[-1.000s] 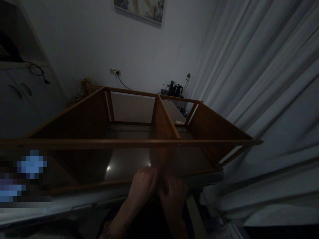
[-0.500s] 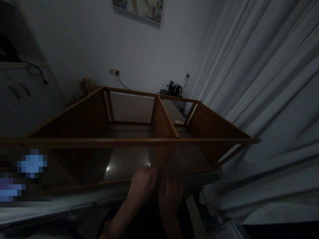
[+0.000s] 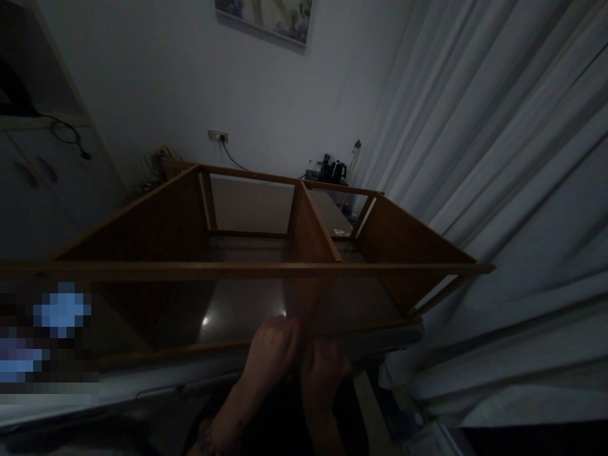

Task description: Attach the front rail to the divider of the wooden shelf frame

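A brown wooden shelf frame (image 3: 266, 269) with a middle divider (image 3: 313, 231) lies open in front of me in a dim room. Both hands are low at its near bottom rail, close together. My left hand (image 3: 270, 358) is curled with its fingers against the rail near the divider's foot. My right hand (image 3: 325, 373) is closed just beside it, fingers pinched against the same spot. Whatever the fingers hold is too small and dark to name.
White curtains (image 3: 498, 190) hang along the right. A white wall with a socket (image 3: 217, 135) and a picture (image 3: 261, 16) stands behind. A kettle (image 3: 332, 170) sits on a low surface at the back. A white cabinet (image 3: 38, 183) is on the left.
My right hand has drawn slightly nearer to the left hand and lower. The shelf frame and my left hand have hardly moved.
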{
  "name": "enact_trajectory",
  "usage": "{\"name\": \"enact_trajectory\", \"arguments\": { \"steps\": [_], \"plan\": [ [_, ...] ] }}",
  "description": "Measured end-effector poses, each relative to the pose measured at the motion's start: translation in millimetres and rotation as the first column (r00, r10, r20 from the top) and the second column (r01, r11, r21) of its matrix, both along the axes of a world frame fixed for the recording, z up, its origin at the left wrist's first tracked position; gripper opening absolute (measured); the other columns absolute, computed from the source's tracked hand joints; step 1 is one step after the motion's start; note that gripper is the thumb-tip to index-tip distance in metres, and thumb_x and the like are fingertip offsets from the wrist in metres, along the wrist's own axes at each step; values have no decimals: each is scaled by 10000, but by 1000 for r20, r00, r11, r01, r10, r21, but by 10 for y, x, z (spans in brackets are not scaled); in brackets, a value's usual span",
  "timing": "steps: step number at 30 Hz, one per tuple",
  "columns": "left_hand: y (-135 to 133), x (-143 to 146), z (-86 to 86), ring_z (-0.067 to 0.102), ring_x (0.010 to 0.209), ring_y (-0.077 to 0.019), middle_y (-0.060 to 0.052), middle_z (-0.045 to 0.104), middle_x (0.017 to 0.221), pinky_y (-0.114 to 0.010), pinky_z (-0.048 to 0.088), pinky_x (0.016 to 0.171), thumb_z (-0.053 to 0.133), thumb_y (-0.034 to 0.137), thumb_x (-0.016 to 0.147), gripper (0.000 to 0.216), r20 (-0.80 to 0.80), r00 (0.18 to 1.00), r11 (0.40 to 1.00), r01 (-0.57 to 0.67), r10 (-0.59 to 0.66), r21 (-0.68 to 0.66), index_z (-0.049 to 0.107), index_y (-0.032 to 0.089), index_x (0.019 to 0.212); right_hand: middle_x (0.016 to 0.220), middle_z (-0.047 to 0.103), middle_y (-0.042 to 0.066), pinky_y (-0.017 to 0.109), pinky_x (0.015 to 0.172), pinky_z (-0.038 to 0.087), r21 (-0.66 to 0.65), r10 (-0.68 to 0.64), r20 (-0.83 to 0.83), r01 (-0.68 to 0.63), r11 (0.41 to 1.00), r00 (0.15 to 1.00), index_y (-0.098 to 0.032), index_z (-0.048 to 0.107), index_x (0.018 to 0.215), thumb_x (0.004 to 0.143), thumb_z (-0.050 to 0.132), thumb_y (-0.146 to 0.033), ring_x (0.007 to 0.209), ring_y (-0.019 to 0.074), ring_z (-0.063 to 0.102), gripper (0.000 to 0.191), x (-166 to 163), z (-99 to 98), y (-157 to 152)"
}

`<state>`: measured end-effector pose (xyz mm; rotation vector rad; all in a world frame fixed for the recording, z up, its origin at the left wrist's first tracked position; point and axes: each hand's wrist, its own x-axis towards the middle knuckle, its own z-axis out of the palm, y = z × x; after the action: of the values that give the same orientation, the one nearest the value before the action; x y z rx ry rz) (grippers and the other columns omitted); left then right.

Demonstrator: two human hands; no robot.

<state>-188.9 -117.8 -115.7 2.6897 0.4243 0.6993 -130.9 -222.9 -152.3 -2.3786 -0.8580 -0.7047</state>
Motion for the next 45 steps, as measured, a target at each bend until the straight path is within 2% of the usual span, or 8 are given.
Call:
{"name": "enact_trajectory", "arguments": {
  "steps": [8,19,26,37,45],
  "plan": [
    [-28,0,107,575,668,-162,-29,635,704,-291,404,663,258,259,955,376,-15,999,998,-29,29,-46,568,200,751,704,654,33,365,712,226,-11,29,-11,-30,1000,1000,-223,590,741,981,245,-285,749,220,525,425,19,-34,-25],
    [-16,3,67,576,701,-171,-32,631,724,-303,407,696,255,271,958,370,-20,999,998,-41,41,-38,578,200,795,740,661,39,346,653,223,-65,28,47,-25,998,998,-234,605,779,975,278,-310,740,227,521,389,53,-49,-57],
    [-5,8,47,583,702,-170,-28,636,727,-302,410,695,234,294,966,396,-21,999,998,-38,37,-45,581,205,797,811,677,33,339,654,233,-64,49,33,-47,997,998,-249,617,900,963,339,-316,746,225,517,293,93,-113,-99],
    [-27,-4,81,583,694,-157,-29,633,712,-280,418,688,270,265,951,364,23,999,999,-22,23,-38,587,207,783,683,633,21,334,627,213,-27,36,37,-35,999,999,-224,569,753,976,276,-300,694,211,501,376,75,-85,-39],
    [-17,5,35,571,697,-171,-27,629,726,-305,412,693,270,266,953,345,-31,999,999,-28,27,-45,558,205,772,667,620,22,328,624,242,33,19,69,-22,999,997,-218,570,754,974,287,-322,677,206,498,373,55,-111,-6]
  ]
}}
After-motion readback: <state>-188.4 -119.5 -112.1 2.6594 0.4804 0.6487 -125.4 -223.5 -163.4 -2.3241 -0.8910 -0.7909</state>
